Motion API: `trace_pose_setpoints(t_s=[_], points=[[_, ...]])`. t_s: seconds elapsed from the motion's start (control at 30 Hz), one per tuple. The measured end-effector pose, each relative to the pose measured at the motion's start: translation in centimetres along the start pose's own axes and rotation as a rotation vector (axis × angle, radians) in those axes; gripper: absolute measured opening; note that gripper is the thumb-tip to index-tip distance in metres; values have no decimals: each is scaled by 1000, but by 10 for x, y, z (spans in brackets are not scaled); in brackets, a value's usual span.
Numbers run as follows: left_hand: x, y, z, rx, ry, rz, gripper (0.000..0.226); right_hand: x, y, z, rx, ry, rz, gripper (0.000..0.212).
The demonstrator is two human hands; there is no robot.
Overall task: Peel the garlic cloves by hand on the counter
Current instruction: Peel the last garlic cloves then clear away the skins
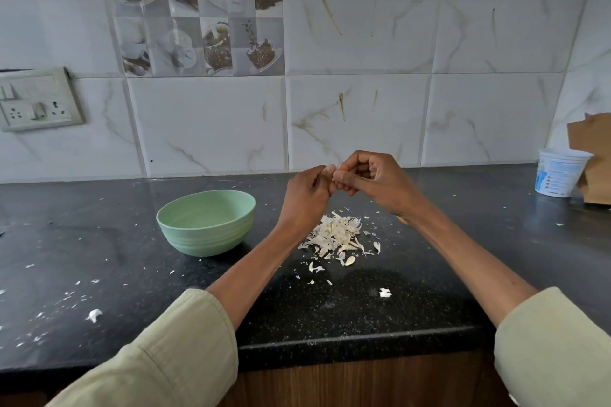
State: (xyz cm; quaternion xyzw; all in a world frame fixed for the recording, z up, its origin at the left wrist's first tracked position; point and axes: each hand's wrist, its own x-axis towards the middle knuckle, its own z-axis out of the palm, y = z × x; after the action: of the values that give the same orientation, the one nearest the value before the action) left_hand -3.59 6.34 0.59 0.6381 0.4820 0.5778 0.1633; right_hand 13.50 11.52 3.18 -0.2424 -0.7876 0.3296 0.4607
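Observation:
My left hand [305,195] and my right hand [370,180] are raised together above the black counter [99,241], fingertips meeting. Both sets of fingers are curled and pinch a small pale garlic clove [330,169], of which only a sliver shows between them. Right below the hands lies a heap of white garlic skins [337,235]. A pale green bowl [206,226] stands to the left of the heap; its inside looks bare from here.
Loose skin flakes are scattered over the counter, with bigger bits at the front left [94,314] and front right [384,292]. A white plastic tub [558,177] and a torn brown paper bag [591,158] stand at the far right. The counter's front edge [347,342] runs near my forearms.

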Motion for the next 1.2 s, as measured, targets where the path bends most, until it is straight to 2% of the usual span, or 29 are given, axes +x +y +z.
trace_pose_setpoints(t_s=[0.1, 0.23, 0.33, 0.4, 0.5, 0.57, 0.7, 0.8, 0.93, 1.03, 1.2], points=[[1, 1, 0, 29, 54, 28, 43, 0, 0, -1, 59, -48, 53, 18], [-1, 4, 1, 41, 52, 92, 43, 0, -3, -5, 384, -158, 248, 22], [1, 4, 1, 51, 41, 98, 45, 0, -3, -7, 464, -167, 275, 22], [1, 3, 2, 93, 64, 78, 46, 0, -3, -5, 407, -130, 243, 17], [-1, 2, 4, 329, 176, 32, 46, 0, -1, -1, 145, -43, 140, 16], [-3, 2, 6, 417, 232, 34, 46, 1, -1, 1, 88, -25, 100, 14], [2, 2, 2, 181, 107, 118, 45, 0, -3, -7, 327, -113, 221, 18], [1, 2, 0, -22, -8, 70, 44, -1, -3, -11, 487, -169, 314, 25], [2, 2, 0, -128, -63, 14, 48, 1, -2, -13, 537, -167, 315, 30], [3, 2, 1, -91, -26, 10, 48, 1, -1, -9, 428, -100, 246, 25], [6, -6, 1, 138, 92, 30, 51, 2, 3, -1, -206, 67, -73, 10]])
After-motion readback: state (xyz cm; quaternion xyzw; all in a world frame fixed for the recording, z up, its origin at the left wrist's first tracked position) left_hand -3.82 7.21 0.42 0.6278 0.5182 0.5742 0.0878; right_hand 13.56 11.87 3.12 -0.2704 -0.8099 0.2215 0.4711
